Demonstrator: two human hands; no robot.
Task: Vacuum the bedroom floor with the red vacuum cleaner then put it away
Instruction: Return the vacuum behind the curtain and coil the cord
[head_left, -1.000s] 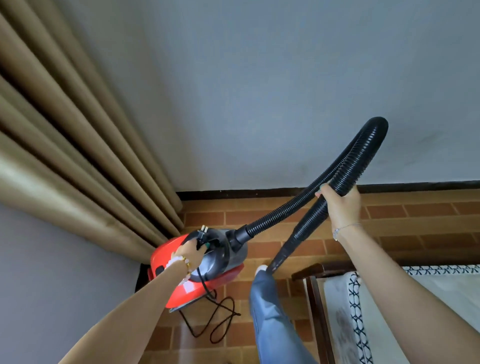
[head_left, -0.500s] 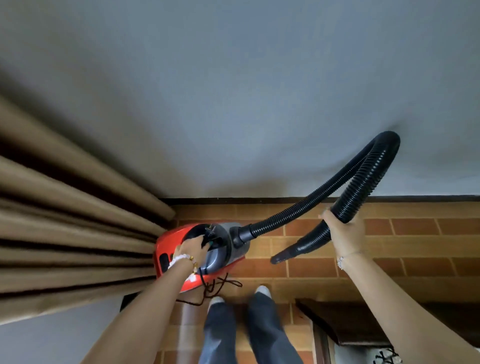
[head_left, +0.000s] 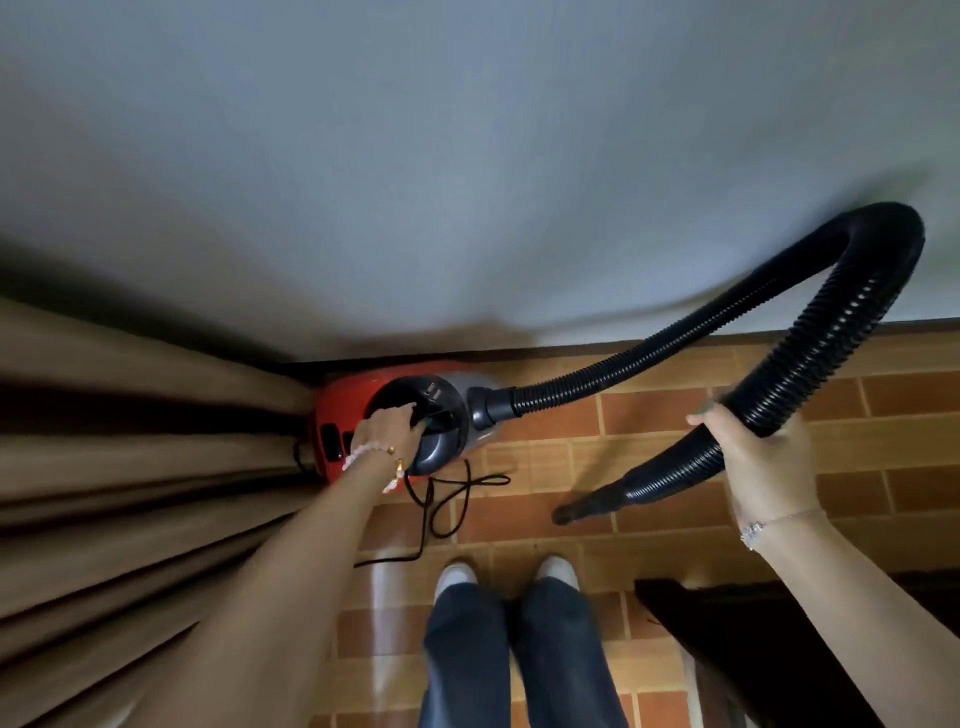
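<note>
1. The vacuum (head_left: 345, 402) lies low at the foot of the wall (head_left: 467, 182), where the curtain (head_left: 130, 467) meets it; whether it rests on the floor (head_left: 649, 415) I cannot tell
2. Its long axis runs along the wall, hose (head_left: 831, 332) end pointing to the person's right
3. The left hand (head_left: 387, 428) is on it, fingers curled round its top handle (head_left: 447, 415); the right hand (head_left: 753, 447), well apart along the wall, clamps the hose near the nozzle (head_left: 587, 506)
4. The nozzle slants away from the wall, tip back toward the vacuum
5. Likely next: the left hand sets it down

Left hand (head_left: 387, 430) grips vacuum cleaner (head_left: 349, 397); right hand (head_left: 759, 453) grips hose (head_left: 813, 371); arms extended
</note>
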